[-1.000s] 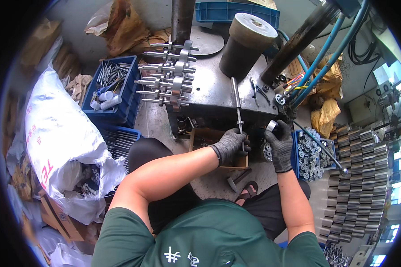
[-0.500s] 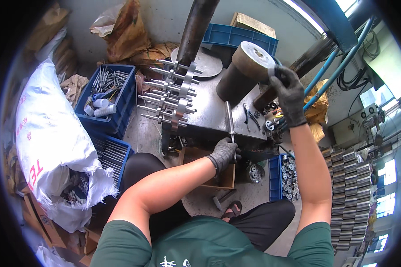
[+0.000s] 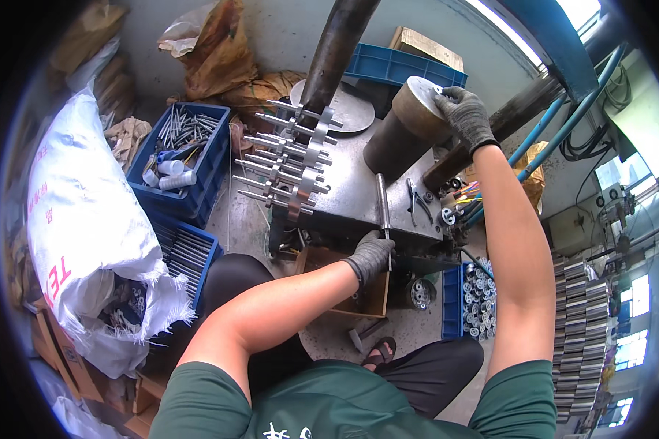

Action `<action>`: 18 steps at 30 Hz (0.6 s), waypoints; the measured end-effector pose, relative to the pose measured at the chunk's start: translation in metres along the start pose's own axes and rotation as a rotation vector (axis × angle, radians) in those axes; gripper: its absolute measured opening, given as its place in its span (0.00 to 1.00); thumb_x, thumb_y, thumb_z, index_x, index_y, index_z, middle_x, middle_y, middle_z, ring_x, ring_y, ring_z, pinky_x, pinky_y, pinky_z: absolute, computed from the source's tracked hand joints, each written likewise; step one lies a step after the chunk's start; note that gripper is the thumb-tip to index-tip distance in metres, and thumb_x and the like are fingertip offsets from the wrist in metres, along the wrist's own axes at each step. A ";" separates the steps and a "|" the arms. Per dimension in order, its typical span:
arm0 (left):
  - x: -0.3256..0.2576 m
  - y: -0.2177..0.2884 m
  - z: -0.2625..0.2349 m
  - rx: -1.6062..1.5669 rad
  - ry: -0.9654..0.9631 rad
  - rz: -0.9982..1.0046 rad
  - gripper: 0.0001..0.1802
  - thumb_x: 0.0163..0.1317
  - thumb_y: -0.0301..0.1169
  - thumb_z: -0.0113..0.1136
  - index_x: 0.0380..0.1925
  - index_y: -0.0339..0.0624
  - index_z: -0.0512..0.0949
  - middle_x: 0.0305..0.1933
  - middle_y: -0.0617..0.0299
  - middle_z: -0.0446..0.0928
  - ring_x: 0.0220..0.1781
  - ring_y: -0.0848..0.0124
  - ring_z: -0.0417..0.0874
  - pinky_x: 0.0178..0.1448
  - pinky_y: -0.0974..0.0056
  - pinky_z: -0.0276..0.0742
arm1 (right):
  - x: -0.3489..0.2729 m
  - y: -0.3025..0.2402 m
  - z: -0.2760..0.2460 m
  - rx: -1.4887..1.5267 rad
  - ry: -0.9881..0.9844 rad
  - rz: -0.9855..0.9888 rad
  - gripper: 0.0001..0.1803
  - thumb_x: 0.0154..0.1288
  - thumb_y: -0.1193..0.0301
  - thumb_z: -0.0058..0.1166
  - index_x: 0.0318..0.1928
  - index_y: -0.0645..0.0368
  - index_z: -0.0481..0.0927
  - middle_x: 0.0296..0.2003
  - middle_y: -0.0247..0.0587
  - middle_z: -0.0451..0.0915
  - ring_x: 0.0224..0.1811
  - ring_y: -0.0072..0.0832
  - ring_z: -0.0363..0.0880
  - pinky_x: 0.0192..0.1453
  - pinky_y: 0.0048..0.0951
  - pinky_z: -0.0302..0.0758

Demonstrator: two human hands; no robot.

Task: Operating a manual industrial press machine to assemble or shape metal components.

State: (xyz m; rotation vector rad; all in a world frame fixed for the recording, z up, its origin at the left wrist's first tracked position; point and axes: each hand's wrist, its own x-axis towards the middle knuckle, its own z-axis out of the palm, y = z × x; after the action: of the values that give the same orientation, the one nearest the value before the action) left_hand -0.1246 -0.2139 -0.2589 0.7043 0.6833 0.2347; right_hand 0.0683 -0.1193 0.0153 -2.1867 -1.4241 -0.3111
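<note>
My left hand (image 3: 370, 256), in a grey glove, is closed around the lower end of a slim metal shaft (image 3: 383, 201). The shaft's upper end reaches the foot of a thick steel cylinder (image 3: 395, 139) on the metal workbench (image 3: 351, 175). My gloved right hand (image 3: 465, 115) is at the cylinder's flat, pale top, fingertips at its right edge. A small light piece shows at those fingertips, too small to name. Left of the cylinder stands a row of metal shafts with round discs (image 3: 300, 157). Pliers (image 3: 419, 201) lie on the bench to the right of the shaft.
Blue crates (image 3: 214, 157) with metal pins stand at the left, beside a white woven sack (image 3: 88, 212). Below the bench are a wooden box (image 3: 373, 296) and a hammer (image 3: 356, 338). A blue bin (image 3: 452, 300) of round metal parts sits right. Blue hoses (image 3: 542, 150) hang nearby.
My right hand has moved from beside the cylinder's top, where it held a small round piece, onto the top's edge. My left hand keeps hold of the shaft. The view has shifted slightly.
</note>
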 end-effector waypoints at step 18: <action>-0.033 0.037 -0.018 0.186 -0.145 0.006 0.18 0.61 0.22 0.66 0.51 0.41 0.74 0.36 0.58 0.79 0.36 0.62 0.86 0.38 0.54 0.88 | -0.305 0.062 -0.202 -0.443 -0.543 -0.265 0.16 0.62 0.59 0.63 0.45 0.57 0.86 0.43 0.42 0.84 0.49 0.43 0.81 0.63 0.44 0.71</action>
State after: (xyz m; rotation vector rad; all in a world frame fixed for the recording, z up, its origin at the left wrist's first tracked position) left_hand -0.1607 -0.1907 -0.2285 0.8924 0.5686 0.1252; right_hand 0.0113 -0.4855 0.0309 -2.5597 -2.1182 -0.1323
